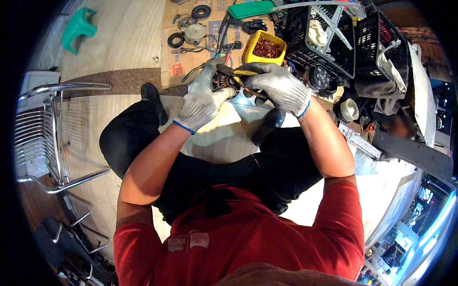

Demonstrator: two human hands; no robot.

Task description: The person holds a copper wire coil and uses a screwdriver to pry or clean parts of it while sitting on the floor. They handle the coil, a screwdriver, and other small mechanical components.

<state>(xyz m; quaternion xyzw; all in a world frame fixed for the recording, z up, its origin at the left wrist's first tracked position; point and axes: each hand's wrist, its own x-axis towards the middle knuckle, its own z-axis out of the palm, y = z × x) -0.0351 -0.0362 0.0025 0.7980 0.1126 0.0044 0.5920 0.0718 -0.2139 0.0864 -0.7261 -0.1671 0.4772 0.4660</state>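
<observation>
In the head view my left hand (202, 97), in a grey-white glove with a blue cuff, is closed around a round dark metal part (223, 81) with copper-coloured bits inside. My gloved right hand (279, 86) grips a yellow-handled tool (243, 74), apparently pliers, whose dark head lies at the top of the round part. Both hands are close together at the edge of a cardboard sheet (174, 66). A yellow tub (279, 44) of copper-coloured scrap sits just beyond my right hand. The underside of the held part is hidden by my fingers.
Rings and metal parts (194, 33), a green lid (250, 9), black crates (329, 59) and a white fan wheel (348, 109) lie ahead and right. A green stool (78, 28) stands back left, a chrome chair frame (59, 143) left. My bent legs (124, 133) are below my hands.
</observation>
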